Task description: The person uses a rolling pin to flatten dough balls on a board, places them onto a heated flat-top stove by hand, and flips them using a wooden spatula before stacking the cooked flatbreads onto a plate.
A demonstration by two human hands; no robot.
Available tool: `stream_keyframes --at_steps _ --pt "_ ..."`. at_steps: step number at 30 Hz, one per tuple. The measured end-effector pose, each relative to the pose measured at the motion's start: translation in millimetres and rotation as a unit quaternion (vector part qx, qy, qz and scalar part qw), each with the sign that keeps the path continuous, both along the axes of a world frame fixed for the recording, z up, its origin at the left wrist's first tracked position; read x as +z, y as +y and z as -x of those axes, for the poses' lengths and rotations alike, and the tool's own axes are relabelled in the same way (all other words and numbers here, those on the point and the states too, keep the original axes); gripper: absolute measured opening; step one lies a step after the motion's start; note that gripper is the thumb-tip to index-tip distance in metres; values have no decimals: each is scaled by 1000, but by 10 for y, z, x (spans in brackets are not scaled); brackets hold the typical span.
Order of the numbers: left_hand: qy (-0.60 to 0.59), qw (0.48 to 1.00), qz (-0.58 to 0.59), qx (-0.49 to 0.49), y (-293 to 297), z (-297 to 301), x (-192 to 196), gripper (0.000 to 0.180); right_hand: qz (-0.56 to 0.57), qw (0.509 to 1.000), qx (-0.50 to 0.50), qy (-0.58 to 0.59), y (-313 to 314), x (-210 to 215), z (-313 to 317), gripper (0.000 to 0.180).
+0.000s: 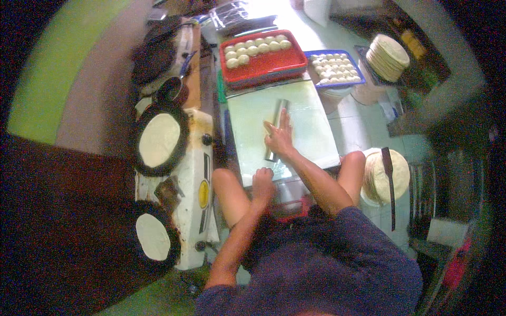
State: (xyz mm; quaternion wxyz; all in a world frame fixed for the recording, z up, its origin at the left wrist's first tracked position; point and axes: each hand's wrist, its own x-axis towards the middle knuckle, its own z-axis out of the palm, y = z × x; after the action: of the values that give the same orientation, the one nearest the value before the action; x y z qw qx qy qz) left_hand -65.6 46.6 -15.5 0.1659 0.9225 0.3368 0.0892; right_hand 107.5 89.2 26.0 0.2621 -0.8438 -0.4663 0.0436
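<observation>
A shiny metal rolling pin [272, 150] lies aslant on a pale board [311, 116] between my knees. My right hand [280, 138] is over the pin, its thumb to one side and its fingers stretched along the other. Close to the board's near edge is my left hand [263, 180], its fingers curled in. Whether it holds anything is hidden. No dough can be made out under the pin.
Left, a white two-burner stove [195, 231] carries two black pans with flatbreads [159, 140]. Beyond the board, a red tray [266, 66] and a blue tray [337, 83] hold dough balls. Flatbread stacks [387, 58] stand right; a dark flat spatula [390, 184] lies across the nearer one.
</observation>
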Motion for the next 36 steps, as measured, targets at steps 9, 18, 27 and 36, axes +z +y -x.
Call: stream_keyframes --at_steps 9,18,27,36 --pt "23 999 24 -26 68 15 37 34 50 992 -9 -111 178 6 -236 26" --pt "-24 999 28 -10 27 -7 58 30 -101 992 -21 70 347 -165 -520 61" --pt "-38 999 34 -18 67 57 110 28 105 976 186 -44 104 57 -144 57" --pt "-9 999 44 -6 60 1 155 21 95 980 176 -3 -342 167 -307 36"
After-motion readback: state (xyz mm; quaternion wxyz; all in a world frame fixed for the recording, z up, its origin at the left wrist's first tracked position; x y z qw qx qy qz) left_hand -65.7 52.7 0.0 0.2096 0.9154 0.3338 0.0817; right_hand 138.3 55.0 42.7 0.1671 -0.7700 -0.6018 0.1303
